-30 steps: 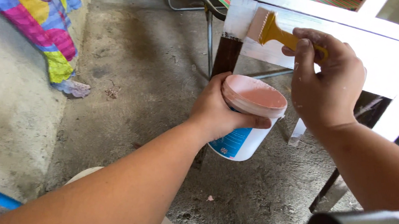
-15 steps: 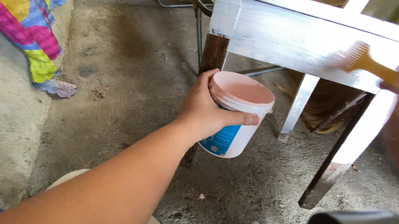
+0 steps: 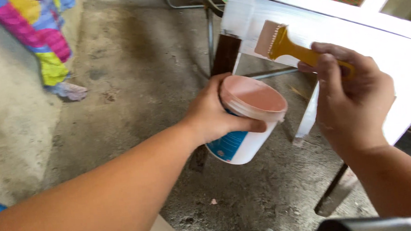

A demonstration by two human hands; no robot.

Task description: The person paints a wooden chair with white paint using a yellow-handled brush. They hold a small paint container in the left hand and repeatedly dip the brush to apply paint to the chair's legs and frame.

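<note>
Nearest, the left hand [image 3: 215, 115] is wrapped around a white plastic tub [image 3: 246, 120] with a blue label, thumb along its rim, holding it tilted in the air above the concrete floor [image 3: 136, 77]; the tub's inside is coated pinkish. Just right of it, the right hand [image 3: 352, 101] is clenched on the yellow handle of a paintbrush [image 3: 282, 44], whose pale bristles press against the white-painted rail of a wooden frame [image 3: 401, 56]. Farther off, the frame's dark unpainted leg [image 3: 225, 55] stands behind the tub, and a colourful cloth [image 3: 44, 39] hangs at far left.
</note>
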